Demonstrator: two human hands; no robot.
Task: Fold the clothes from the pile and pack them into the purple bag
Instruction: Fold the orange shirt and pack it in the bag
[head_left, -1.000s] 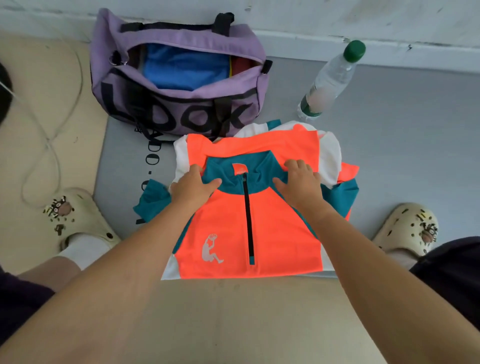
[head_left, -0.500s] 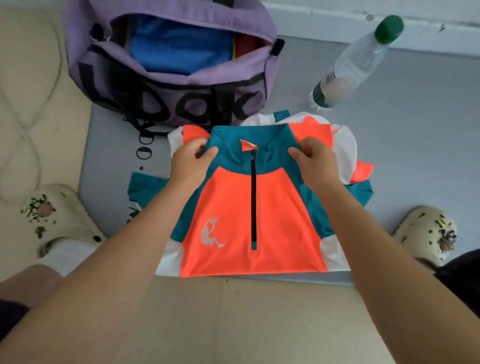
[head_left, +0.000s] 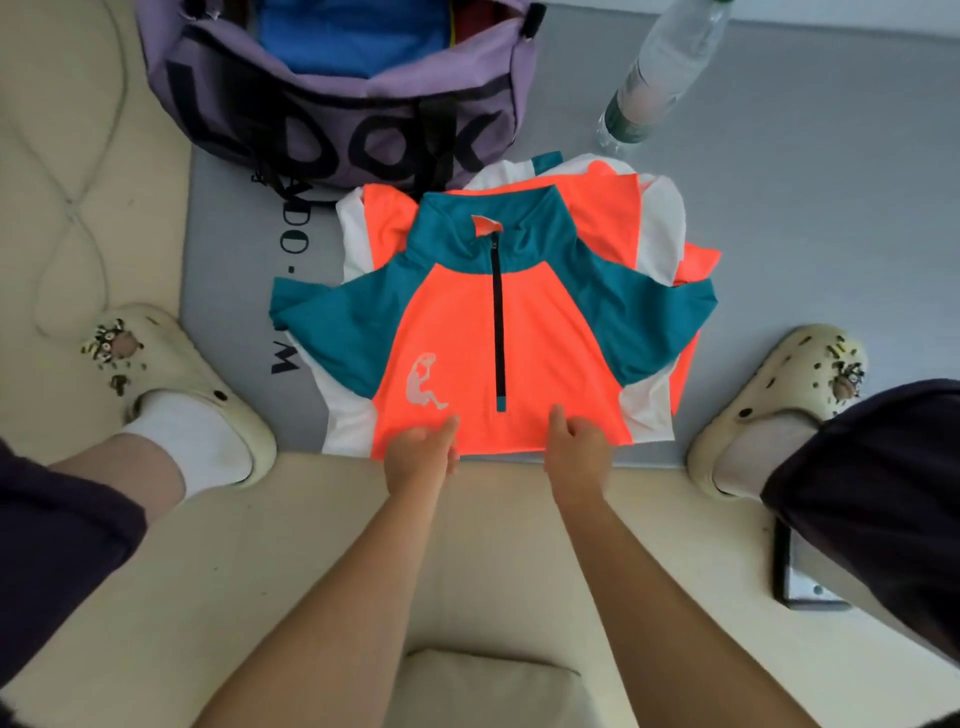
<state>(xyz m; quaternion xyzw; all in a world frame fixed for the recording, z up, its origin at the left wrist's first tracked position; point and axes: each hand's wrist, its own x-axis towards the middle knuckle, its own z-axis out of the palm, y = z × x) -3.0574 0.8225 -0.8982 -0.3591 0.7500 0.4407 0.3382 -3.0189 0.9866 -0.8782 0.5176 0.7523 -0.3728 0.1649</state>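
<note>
An orange, teal and white zip-neck jersey (head_left: 545, 322) lies flat, front up, on top of a small pile of similar jerseys (head_left: 660, 218) on the grey mat (head_left: 831, 208). My left hand (head_left: 421, 452) and my right hand (head_left: 576, 447) are at its near hem, side by side, each pinching the orange edge with the thumb on top. The purple bag (head_left: 332, 119) stands open just beyond the pile, with a folded blue garment (head_left: 353, 36) inside it.
A clear water bottle (head_left: 660, 67) lies right of the bag. My feet in cream clogs (head_left: 171, 374) (head_left: 779, 395) flank the pile. A white cable (head_left: 78, 208) loops on the beige floor at left. A phone (head_left: 800, 582) lies at the right.
Both hands left the jersey's collar and shoulders and came back to its near hem, where they now pinch the edge. The view tilted down and closer.
</note>
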